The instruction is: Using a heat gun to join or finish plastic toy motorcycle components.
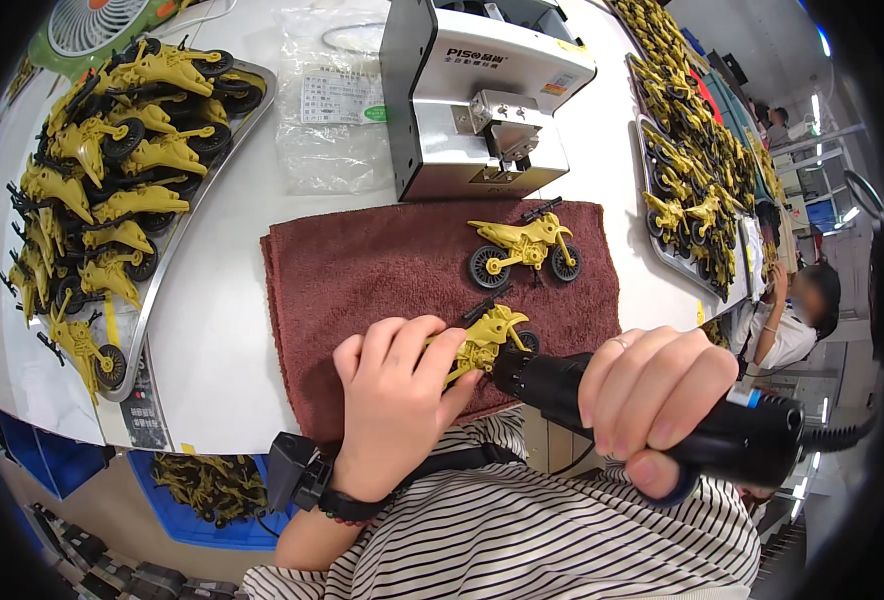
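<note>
My left hand (402, 390) is closed around a yellow toy motorcycle (487, 335) with black handlebars and a black wheel, pressing it to the front part of a maroon towel (362, 260). Wrapped in my right hand (652, 400) is a black electric screwdriver (752, 435), held almost level. Its nose meets the toy's side near the wheel; the exact contact point is hidden. Farther up the towel, a second yellow toy motorcycle (527, 245) rests with both black wheels showing, and neither hand touches it.
A metal tray (252, 110) heaped with toy motorcycles stands at left, another tray (652, 150) at right. Behind the towel sits a screw feeder machine (482, 100) beside a clear plastic bag (327, 150). A blue bin (202, 540) of yellow parts stands below the table; another person (797, 320) sits at right.
</note>
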